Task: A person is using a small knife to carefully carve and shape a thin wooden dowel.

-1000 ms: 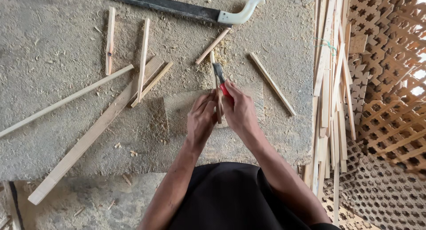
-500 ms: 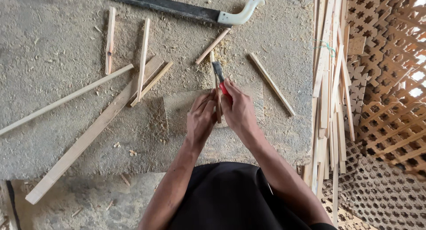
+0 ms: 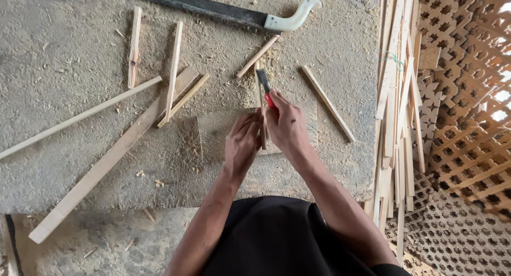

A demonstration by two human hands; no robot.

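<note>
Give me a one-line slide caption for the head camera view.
Right hand works a red-handled chisel on a thin wooden strip steadied by the left hand.

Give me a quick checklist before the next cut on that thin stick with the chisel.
1. Chisel grip: right hand wraps the red-handled chisel, blade pointing away from the body. Ok.
2. Stick held: left hand pinches the thin stick against the concrete slab. Ok.
3. Fingers clear of the blade: left fingertips sit behind the blade, near the handle. Ok.
4. Blade contact on the stick: hidden by the angle. Cannot tell.
5. Path ahead: sawdust and one short loose stick lie just beyond the blade. Not ok.
6. Saw with white handle lies flat, well away from both hands. Ok.
</note>
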